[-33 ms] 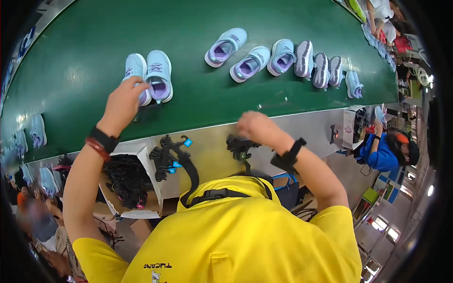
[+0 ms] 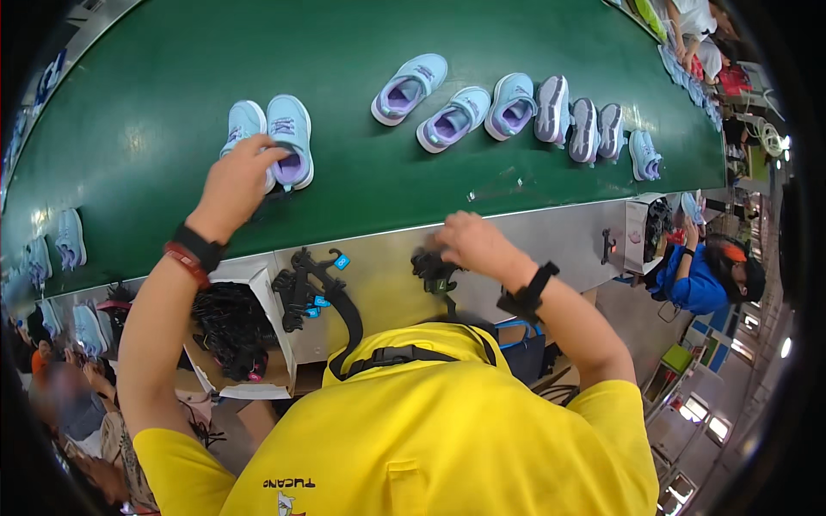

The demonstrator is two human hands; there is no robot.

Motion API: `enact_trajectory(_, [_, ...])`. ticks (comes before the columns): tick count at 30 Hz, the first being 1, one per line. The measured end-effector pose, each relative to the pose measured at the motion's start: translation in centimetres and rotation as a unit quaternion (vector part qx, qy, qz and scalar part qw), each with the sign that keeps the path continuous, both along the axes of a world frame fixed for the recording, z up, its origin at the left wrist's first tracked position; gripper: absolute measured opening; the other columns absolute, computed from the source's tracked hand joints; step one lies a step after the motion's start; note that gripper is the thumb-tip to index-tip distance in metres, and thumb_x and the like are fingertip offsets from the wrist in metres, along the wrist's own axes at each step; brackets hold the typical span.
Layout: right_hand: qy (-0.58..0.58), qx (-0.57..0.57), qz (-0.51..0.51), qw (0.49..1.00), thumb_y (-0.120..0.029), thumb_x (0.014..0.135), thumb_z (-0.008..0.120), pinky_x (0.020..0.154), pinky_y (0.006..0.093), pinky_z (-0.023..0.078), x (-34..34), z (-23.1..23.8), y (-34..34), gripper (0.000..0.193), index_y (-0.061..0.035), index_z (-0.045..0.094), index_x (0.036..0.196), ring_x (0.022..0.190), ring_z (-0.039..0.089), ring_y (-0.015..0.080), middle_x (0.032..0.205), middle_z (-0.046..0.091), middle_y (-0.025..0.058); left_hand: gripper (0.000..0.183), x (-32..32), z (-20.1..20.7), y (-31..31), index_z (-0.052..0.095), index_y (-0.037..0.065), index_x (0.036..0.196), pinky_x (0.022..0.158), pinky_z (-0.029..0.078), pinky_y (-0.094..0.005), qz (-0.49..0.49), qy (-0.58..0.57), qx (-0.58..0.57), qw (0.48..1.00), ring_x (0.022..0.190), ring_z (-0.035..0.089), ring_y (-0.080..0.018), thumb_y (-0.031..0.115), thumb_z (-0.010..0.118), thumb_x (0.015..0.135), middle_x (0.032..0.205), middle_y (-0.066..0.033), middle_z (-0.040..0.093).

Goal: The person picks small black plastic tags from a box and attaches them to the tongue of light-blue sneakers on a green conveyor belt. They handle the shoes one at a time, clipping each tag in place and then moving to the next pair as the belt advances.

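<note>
Two light-blue shoes with lilac lining stand side by side on the green table, toes pointing away: a left shoe (image 2: 245,123) and a right shoe (image 2: 290,129). My left hand (image 2: 239,185) reaches over the left one, fingers bent together at the opening of the right one. Whatever the fingertips pinch there is hidden. Below the table edge, my right hand (image 2: 482,245) is curled beside a bunch of black plastic hooks (image 2: 434,268) hanging on the metal side. Its fingertips are blurred, and what they grip does not show.
More light-blue shoes (image 2: 456,120) line the table (image 2: 344,193) to the right, some showing grey soles. Other black hooks with blue tags (image 2: 301,288) hang left of centre. An open carton (image 2: 277,344) of black items stands at lower left. A co-worker in blue (image 2: 701,271) is at right.
My left hand has moved right, from the left shoe's heel to the right shoe's opening. My right hand has shifted slightly down and right beside the black hooks.
</note>
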State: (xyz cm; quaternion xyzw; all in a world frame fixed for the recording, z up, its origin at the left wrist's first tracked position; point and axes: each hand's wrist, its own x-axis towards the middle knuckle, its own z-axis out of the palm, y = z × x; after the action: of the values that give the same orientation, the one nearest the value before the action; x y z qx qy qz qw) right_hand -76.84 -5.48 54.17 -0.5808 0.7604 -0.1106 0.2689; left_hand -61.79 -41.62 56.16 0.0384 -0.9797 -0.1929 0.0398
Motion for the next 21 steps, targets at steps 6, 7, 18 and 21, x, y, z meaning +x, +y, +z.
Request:
enact_trajectory(6, [0.067,0.038,0.007,0.997,-0.017,0.062,0.077,0.081,0.0385,0.044,1.9,-2.0,4.1,0.034,-0.0082,0.062,0.092,0.094,0.054,0.0276,0.092,0.058,0.0073,0.035,-10.5,-1.3,6.2,0.057,0.006,0.114,0.08,0.051,-0.0384,-0.065,0.07,-0.034,0.995,0.097,0.057,-0.0289,0.001,0.052,0.079,0.115,-0.0098,0.055])
enact_trajectory(7, [0.054,0.026,0.003,0.998,-0.017,0.062,0.077,0.081,0.0385,0.044,1.7,-2.1,4.3,0.034,-0.0083,0.062,0.092,0.094,0.054,0.0275,0.091,0.058,0.0073,0.036,-11.8,-1.6,6.5,0.056,0.005,0.115,0.081,0.051,-0.0386,-0.068,0.065,-0.045,0.995,0.096,0.057,-0.029,0.002,0.052,0.079,0.117,-0.0099,0.054])
enact_trajectory(18, [-0.163,-0.052,-0.121,0.978,-0.014,0.073,0.072,0.076,0.0377,0.046,-1.7,-3.6,7.4,0.021,-0.0058,0.062,0.089,0.085,0.057,0.0256,0.08,0.06,0.0085,0.019,-16.5,-6.5,7.0,0.056,0.006,0.098,0.074,0.049,-0.0408,-0.12,-0.045,-0.06,0.99,0.092,0.057,-0.0297,0.002,0.053,0.08,0.103,-0.0082,0.057])
enact_trajectory(21, [-0.338,-0.034,-0.271,0.901,-0.014,0.083,0.064,0.065,0.0337,0.049,-2.9,-1.9,5.8,0.015,-0.0033,0.057,0.092,0.073,0.061,0.0201,0.072,0.061,0.0081,0.015,-14.7,-6.3,8.9,0.056,0.008,0.094,0.067,0.05,-0.0417,-0.129,-0.057,-0.037,0.989,0.083,0.059,-0.0313,0.007,0.059,0.079,0.094,-0.0092,0.057])
